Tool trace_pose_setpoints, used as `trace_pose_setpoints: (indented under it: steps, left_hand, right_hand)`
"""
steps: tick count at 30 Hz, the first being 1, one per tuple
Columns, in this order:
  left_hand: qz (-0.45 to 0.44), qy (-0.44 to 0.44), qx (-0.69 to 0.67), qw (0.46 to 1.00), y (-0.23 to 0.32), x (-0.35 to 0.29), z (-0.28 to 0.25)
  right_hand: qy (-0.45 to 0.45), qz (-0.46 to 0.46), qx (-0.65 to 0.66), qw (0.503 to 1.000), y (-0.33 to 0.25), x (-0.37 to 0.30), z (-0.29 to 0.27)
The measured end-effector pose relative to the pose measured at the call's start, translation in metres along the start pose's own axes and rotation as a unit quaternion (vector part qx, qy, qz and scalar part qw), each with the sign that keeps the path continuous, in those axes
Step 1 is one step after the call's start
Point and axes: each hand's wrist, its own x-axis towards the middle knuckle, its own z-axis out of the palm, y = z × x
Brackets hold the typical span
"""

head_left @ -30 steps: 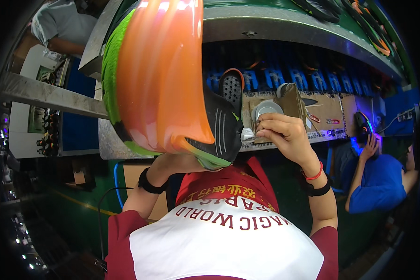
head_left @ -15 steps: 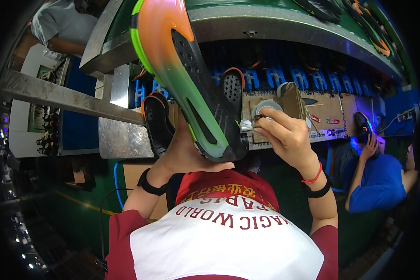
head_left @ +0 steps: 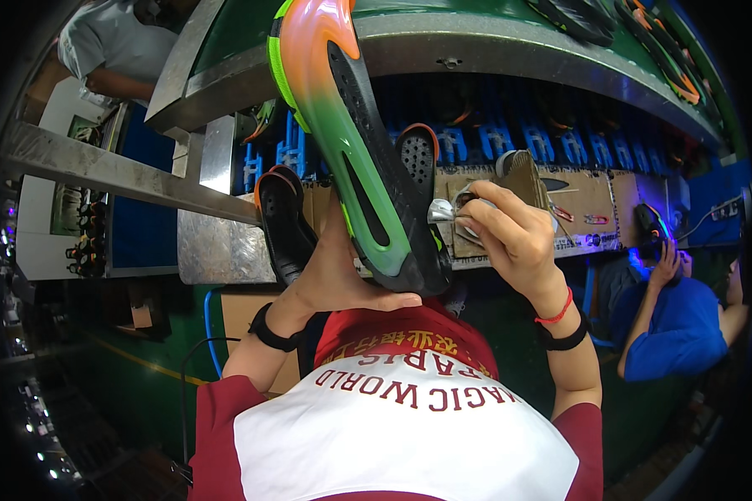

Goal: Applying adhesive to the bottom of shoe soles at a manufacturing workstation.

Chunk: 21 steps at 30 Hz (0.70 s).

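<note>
While the left hand (head_left: 347, 282) holds the shoe (head_left: 341, 150) by its lower end, some fingers hidden behind it, the right hand (head_left: 511, 238) pinches a silvery wad (head_left: 440, 210) just beside the shoe's black side; can't tell if they touch. Shoe is raised over the table (head_left: 221, 255), sole toward the camera. Risk: shoe is glossy and supported only low down, so pressure from the side could twist or tip it; a weak fingertip pinch could drop the wad. Left thumb points right beneath the shoe's lower end, forearm angled inward; right forearm comes up, hand turned left, fingers curled. Further out: a perforated black piece (head_left: 416, 159), cardboard (head_left: 522, 179), a blue-shirted co-worker (head_left: 675, 324) far right.
</note>
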Motion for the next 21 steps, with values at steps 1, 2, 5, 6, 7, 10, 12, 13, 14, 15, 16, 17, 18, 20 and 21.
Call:
trace_pose_setpoints:
  steps: [1,2,5,6,7,10,12,13,14,15,16,17,18,20,21]
  left_hand:
    - [0.004,0.001,-0.004,1.0,0.001,0.0,0.0]
    - [0.009,0.003,-0.008,1.0,0.001,0.001,0.0]
    - [0.025,-0.008,-0.011,1.0,0.001,0.003,0.0]
    - [0.025,-0.008,-0.01,1.0,0.0,0.003,0.0]
    - [0.026,-0.011,-0.013,1.0,-0.001,0.003,0.0]
    - [0.022,-0.011,-0.031,0.999,-0.002,0.002,0.003]
    - [0.016,-0.01,-0.048,0.999,-0.004,0.001,0.004]
    - [0.028,-0.009,-0.039,0.999,-0.006,0.0,0.004]
    - [0.039,-0.007,-0.03,0.999,-0.007,0.0,0.004]
    - [0.039,-0.007,-0.03,0.999,-0.006,0.0,0.004]
    - [0.038,-0.012,-0.033,0.999,-0.004,0.001,0.003]
    - [0.036,-0.017,-0.036,0.999,-0.002,0.001,0.003]
    - [0.037,-0.018,-0.036,0.998,-0.003,0.001,0.003]
    - [0.029,-0.024,-0.032,0.999,-0.004,0.0,0.004]
    - [0.03,-0.025,-0.031,0.999,-0.004,-0.002,0.005]
  right_hand:
    - [0.004,0.002,0.0,1.0,0.0,0.0,0.0]
    - [0.008,0.003,0.001,1.0,0.0,0.001,0.001]
    - [0.012,0.004,-0.003,1.0,0.001,0.003,0.001]
    - [0.012,0.004,-0.003,1.0,0.002,0.004,0.001]
    - [0.016,0.003,-0.002,1.0,0.002,0.005,0.001]
    - [0.023,0.001,-0.001,1.0,0.002,0.008,0.001]
    - [0.027,0.0,-0.001,1.0,0.001,0.01,0.0]
    - [0.027,0.003,0.0,1.0,0.001,0.01,0.0]
    - [0.028,0.005,0.001,1.0,0.001,0.011,-0.001]
    - [0.028,0.004,0.001,1.0,0.001,0.011,-0.001]
    - [0.03,0.004,0.002,1.0,0.001,0.011,-0.001]
    - [0.033,0.004,0.003,0.999,0.001,0.011,-0.001]
    - [0.033,0.005,0.002,0.999,0.001,0.011,-0.001]
    - [0.047,0.017,0.004,0.999,0.0,0.01,-0.001]
    - [0.048,0.017,0.003,0.999,0.0,0.01,-0.001]
